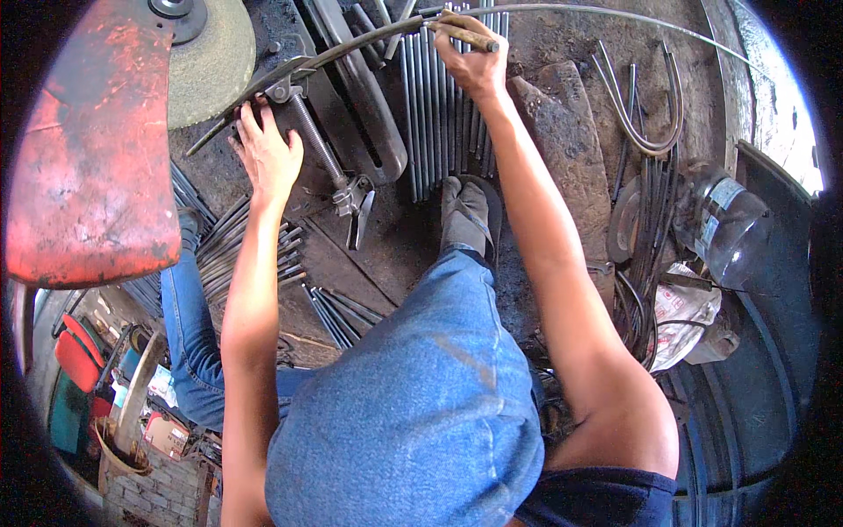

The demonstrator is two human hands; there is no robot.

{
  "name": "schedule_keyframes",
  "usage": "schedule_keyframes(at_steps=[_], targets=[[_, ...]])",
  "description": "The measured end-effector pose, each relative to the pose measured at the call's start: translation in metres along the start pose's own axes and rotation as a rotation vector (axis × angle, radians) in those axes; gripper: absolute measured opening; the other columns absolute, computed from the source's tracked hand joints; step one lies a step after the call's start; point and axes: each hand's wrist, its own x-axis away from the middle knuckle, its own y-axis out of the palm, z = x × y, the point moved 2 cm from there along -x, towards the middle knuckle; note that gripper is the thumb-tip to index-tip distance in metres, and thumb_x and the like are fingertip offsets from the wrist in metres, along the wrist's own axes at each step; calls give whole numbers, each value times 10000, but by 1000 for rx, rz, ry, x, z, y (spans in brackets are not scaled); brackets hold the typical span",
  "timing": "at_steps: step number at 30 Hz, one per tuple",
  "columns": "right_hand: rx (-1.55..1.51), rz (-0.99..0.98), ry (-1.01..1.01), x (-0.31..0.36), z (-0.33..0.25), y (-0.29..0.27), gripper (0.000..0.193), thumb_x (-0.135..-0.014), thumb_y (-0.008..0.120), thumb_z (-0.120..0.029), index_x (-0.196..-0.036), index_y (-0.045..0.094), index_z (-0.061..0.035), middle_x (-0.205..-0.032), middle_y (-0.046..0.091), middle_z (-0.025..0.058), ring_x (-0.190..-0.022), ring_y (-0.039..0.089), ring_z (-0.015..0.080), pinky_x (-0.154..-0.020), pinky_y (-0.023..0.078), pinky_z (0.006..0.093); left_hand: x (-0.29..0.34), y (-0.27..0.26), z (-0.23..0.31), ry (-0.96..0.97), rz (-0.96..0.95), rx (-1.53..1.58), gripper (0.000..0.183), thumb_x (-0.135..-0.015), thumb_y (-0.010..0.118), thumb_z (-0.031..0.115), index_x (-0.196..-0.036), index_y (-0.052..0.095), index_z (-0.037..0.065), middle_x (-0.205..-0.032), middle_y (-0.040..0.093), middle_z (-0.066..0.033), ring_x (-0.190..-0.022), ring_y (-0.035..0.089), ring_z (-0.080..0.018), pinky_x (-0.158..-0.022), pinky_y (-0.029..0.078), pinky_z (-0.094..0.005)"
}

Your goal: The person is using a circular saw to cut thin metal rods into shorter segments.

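Observation:
My left hand [266,151] lies flat with fingers spread on a dark metal vise [303,105] and on the end of a long steel rod [351,46] clamped in it. My right hand [472,54] is closed on a rusty pipe handle [467,35] and the rod, which curves in an arc toward the upper right. My knee in blue jeans [421,386] fills the lower middle, and my foot in a grey sock and sandal [465,215] rests on the dirty bench.
A red guard [92,149] and a grinding wheel [211,61] stand at upper left. Straight rods [443,123] lie side by side under the right hand; bent U-shaped rods [645,114] lie at right. A clear plastic jug [729,224] and a plastic bag [685,312] sit at right.

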Motion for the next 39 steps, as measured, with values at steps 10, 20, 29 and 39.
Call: schedule_keyframes(at_steps=[10, 20, 29, 39], targets=[[201, -100, -81, -4, -4, -6, 157, -779, 678, -164, -878, 715, -47, -815, 711, 135, -788, 713, 244, -750, 548, 309, 0, -1, 1, -2, 5, 1, 691, -826, 625, 244, -1417, 339, 27, -1428, 275, -257, -1299, 347, -445, -1023, 299, -667], [303, -71, 439, 32, -19, -16, 279, -828, 578, -221, -742, 628, 40, -727, 618, 237, -696, 621, 395, -698, 490, 430, 0, 0, 1, -13, 1, 14, 689, -824, 629, 234, -1412, 339, 24, -1435, 276, -261, -1319, 330, -438, -1029, 297, -656], [295, -45, 277, 23, -10, -7, 198, -806, 593, -151, -863, 646, 31, -879, 601, 201, -809, 612, 386, -746, 486, 420, 0, 0, 1, -13, 9, 6, 692, -819, 630, 234, -1409, 335, 23, -1436, 276, -267, -1312, 337, -443, -1027, 300, -650], [503, -296, -49, -20, -52, 28, 150, -832, 588, -110, -938, 635, -15, -929, 566, 160, -818, 595, 386, -695, 498, 454, 0, 0, 0, -22, 13, 34, 662, -811, 640, 242, -1363, 384, -19, -1429, 288, -253, -1307, 335, -431, -1043, 272, -643]])
